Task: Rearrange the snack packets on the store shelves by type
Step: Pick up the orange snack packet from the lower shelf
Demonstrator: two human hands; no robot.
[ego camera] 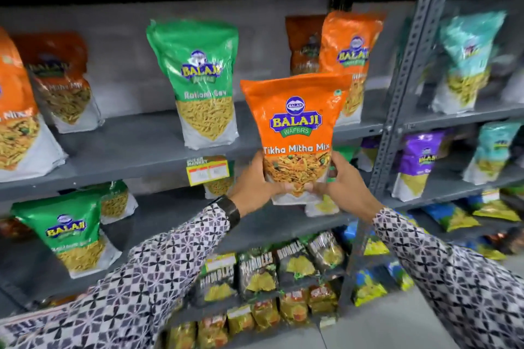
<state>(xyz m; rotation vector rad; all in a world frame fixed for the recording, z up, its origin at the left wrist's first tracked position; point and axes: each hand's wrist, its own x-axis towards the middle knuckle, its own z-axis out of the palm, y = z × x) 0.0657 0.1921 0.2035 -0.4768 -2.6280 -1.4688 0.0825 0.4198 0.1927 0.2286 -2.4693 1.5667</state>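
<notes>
An orange Tikha Mitha Mix packet (295,125) is held upright in front of the grey upper shelf (147,147). My left hand (255,181) grips its lower left edge and my right hand (344,184) grips its lower right edge. On that shelf stand a green Ratlami Sev packet (198,79), another orange mix packet (350,48) just behind the held one, a dark orange packet (304,42) at the back, and two orange packets (17,110) at the far left. A second green packet (71,235) stands on the shelf below.
A perforated grey upright post (397,110) divides this rack from the right rack, which holds teal (467,59), purple (416,161) and blue packets. A yellow price tag (208,170) hangs on the shelf edge. Small dark packets (272,269) fill the lower shelves.
</notes>
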